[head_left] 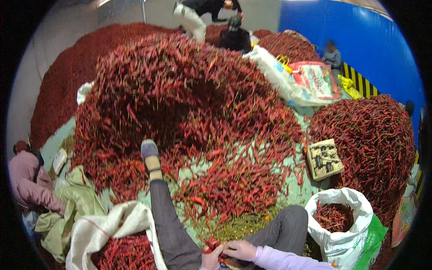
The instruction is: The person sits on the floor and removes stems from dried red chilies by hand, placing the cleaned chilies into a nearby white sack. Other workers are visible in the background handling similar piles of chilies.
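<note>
Close to my lap, my left hand (212,259) grips a small bunch of dried red chili peppers (211,243). The fingers of my right hand (241,250) meet it at the bunch, bent and pinched together; whether a pepper is between them is hidden. Before my legs lies a loose spread of red chilies (233,182) on a pale green floor sheet (199,167). Green stems and scraps (243,226) are heaped nearest me. Left of my outstretched leg, a white woven sack (101,224) holds red chilies. A white bag (362,219) of darker chilies stands upright at my right.
A tall chili mound (175,84) rises ahead, another chili heap (368,135) to the right. A patterned square cushion (324,159) rests against the right heap. One person (30,182) bends at far left beside a green sack (72,199); several people are farther back. Filled sacks (273,72) lie behind.
</note>
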`<state>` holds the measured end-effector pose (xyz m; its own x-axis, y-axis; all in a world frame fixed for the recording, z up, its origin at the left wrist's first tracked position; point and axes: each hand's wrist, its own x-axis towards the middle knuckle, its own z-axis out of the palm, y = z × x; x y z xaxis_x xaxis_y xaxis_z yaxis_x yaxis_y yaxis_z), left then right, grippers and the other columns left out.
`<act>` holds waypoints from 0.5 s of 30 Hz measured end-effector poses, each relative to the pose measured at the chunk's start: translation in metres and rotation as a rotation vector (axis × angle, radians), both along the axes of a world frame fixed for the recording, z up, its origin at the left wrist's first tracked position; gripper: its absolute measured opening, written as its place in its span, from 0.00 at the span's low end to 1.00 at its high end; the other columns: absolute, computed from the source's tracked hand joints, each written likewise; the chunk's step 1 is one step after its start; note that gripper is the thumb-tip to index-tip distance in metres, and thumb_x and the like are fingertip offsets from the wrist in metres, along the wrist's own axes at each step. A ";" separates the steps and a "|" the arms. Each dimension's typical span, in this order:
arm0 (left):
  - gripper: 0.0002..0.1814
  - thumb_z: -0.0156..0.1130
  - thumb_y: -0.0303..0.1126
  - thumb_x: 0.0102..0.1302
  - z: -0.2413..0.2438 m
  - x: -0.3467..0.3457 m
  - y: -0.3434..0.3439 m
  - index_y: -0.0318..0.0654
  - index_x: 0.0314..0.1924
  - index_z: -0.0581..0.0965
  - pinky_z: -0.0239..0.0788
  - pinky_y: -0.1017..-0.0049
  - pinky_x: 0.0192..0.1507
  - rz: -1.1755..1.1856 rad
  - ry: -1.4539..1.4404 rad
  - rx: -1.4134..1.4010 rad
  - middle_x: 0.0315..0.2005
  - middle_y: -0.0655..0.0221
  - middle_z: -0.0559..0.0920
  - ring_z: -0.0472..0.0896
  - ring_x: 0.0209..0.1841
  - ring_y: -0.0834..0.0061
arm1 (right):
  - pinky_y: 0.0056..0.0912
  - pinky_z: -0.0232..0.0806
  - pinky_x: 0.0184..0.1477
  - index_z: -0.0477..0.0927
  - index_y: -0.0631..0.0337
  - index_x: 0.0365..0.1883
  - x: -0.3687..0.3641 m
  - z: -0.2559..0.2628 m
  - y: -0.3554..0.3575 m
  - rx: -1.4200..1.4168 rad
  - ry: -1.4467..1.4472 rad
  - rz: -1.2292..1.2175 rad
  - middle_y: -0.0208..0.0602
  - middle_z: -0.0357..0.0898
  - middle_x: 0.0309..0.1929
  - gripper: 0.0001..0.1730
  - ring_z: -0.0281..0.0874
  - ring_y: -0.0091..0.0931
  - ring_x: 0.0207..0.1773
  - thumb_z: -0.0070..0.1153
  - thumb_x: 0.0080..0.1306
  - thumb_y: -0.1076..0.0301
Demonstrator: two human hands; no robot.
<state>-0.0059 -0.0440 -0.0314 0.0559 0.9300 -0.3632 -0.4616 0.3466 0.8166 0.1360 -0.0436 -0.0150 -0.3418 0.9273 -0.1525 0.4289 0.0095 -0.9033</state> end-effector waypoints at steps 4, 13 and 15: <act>0.07 0.52 0.20 0.55 0.037 0.001 -0.008 0.37 0.35 0.73 0.70 0.78 0.32 -0.081 -0.119 -0.210 0.31 0.68 0.77 0.75 0.30 0.75 | 0.22 0.64 0.36 0.75 0.59 0.39 0.027 0.012 -0.003 -0.393 0.225 -0.122 0.31 0.76 0.32 0.17 0.71 0.19 0.33 0.50 0.59 0.56; 0.07 0.56 0.20 0.54 0.030 0.002 -0.026 0.36 0.34 0.72 0.70 0.79 0.31 -0.254 -0.081 -0.183 0.27 0.69 0.76 0.75 0.27 0.77 | 0.16 0.63 0.25 0.76 0.62 0.31 0.011 0.028 -0.024 -0.604 0.762 -0.329 0.31 0.76 0.25 0.10 0.71 0.18 0.24 0.49 0.61 0.65; 0.06 0.57 0.21 0.53 0.021 -0.002 -0.029 0.36 0.32 0.72 0.70 0.79 0.31 -0.257 -0.069 -0.066 0.26 0.70 0.75 0.74 0.27 0.78 | 0.16 0.62 0.25 0.76 0.62 0.32 0.006 0.012 -0.025 -0.628 0.806 -0.347 0.31 0.76 0.25 0.09 0.70 0.18 0.24 0.50 0.60 0.65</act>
<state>-0.0076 -0.0727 -0.0109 0.3141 0.8565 -0.4096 -0.4054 0.5112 0.7578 0.1419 -0.0687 -0.0025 -0.2879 0.8272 -0.4826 -0.4040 -0.5618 -0.7219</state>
